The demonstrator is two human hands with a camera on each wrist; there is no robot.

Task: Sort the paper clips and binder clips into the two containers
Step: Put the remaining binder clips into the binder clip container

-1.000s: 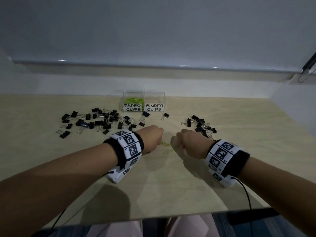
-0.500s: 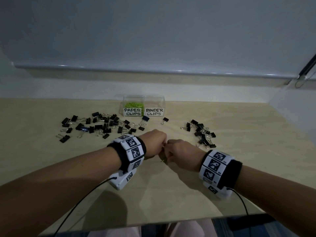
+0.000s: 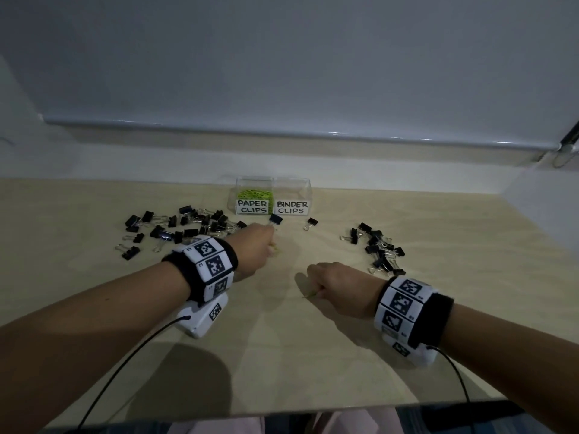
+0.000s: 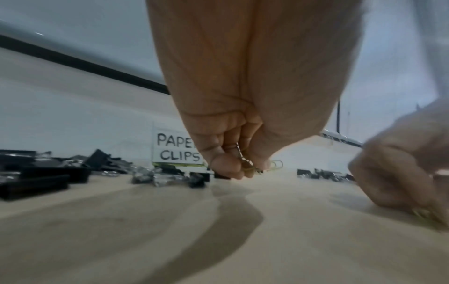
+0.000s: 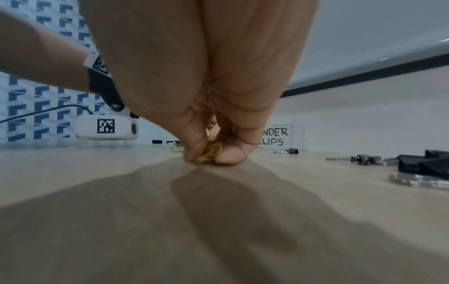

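Two clear boxes stand at the back of the table: the "PAPER CLIPS" container [image 3: 253, 198], holding yellow-green clips, and the "BINDER CLIPS" container [image 3: 293, 200] to its right. My left hand [image 3: 257, 245] is curled, and in the left wrist view its fingertips pinch yellow-green paper clips [image 4: 275, 165] just above the table. My right hand [image 3: 332, 283] sits nearer, its fingertips pressed to the tabletop and pinching paper clips [image 5: 211, 151]. Black binder clips lie in a left heap [image 3: 175, 228] and a right heap [image 3: 379, 249].
A single binder clip [image 3: 275, 219] lies in front of the paper clip box and another [image 3: 311, 222] in front of the binder clip box. The wall and a ledge rise behind the boxes. The table's front edge [image 3: 282, 411] is close to my body.
My hands had met at the table's middle. Now the left has moved forward towards the boxes and the right has drawn back towards me, each with paper clips.
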